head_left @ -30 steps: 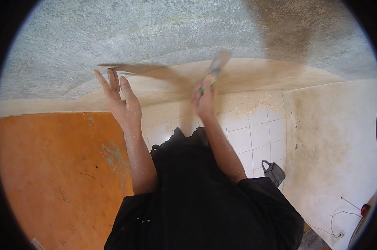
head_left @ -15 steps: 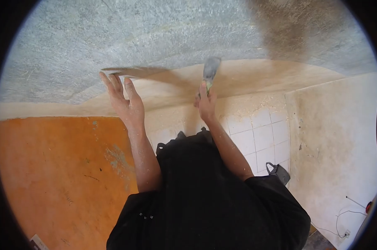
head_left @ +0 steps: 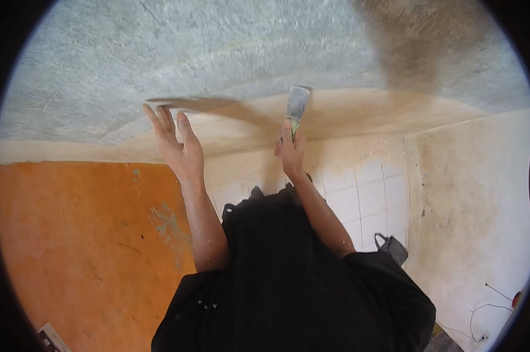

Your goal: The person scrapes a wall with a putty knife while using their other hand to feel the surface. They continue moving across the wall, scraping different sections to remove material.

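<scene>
My right hand [head_left: 291, 152] is wrapped round the handle of a scraper [head_left: 298, 104], its thumb along the green grip. The wide, grey-smeared blade points up and lies at the border between the bare grey wall [head_left: 218, 47] and the cream paint [head_left: 347, 108]. To the left, my left hand [head_left: 180, 146] holds nothing; its fingers are stretched out and apart, with the fingertips right at the wall. Both forearms carry pale specks of dust. Shadows of the hands fall across the painted band.
An orange wall [head_left: 89, 234] with scuffed grey patches stands at left. White tiles [head_left: 359, 193] scattered with flakes lie below the painted band. A dark grey bucket-like container [head_left: 394, 249] sits by the stained white wall [head_left: 470, 205]. A cable [head_left: 473, 317] hangs at lower right.
The scraper and my right hand have shifted slightly downward, and the blade looks sharper. My left hand keeps nearly the same place. The whole view has tilted a little.
</scene>
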